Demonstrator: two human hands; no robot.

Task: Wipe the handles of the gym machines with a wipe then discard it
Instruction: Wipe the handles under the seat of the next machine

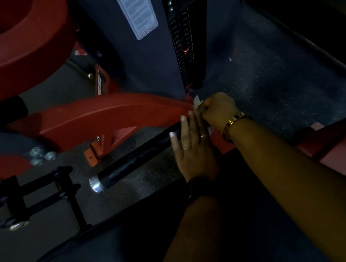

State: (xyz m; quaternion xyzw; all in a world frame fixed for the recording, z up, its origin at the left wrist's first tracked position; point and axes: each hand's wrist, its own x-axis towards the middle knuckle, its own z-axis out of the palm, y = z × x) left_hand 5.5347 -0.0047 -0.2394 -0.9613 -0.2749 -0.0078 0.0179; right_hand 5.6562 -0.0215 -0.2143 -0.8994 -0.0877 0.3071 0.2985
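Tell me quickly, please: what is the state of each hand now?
Left hand: open, fingers straight against the handle.
Right hand: closed, holding the wipe.

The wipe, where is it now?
Head view, right of centre: the wipe is gripped in the right hand at the upper end of the black handle, beside the red frame.

Pretty dim in here: dark speckled rubber floor (pixel 267 80), grey weight-stack tower (pixel 144 64) with a white label (pixel 135 6), red frame (pixel 106 114) in front.
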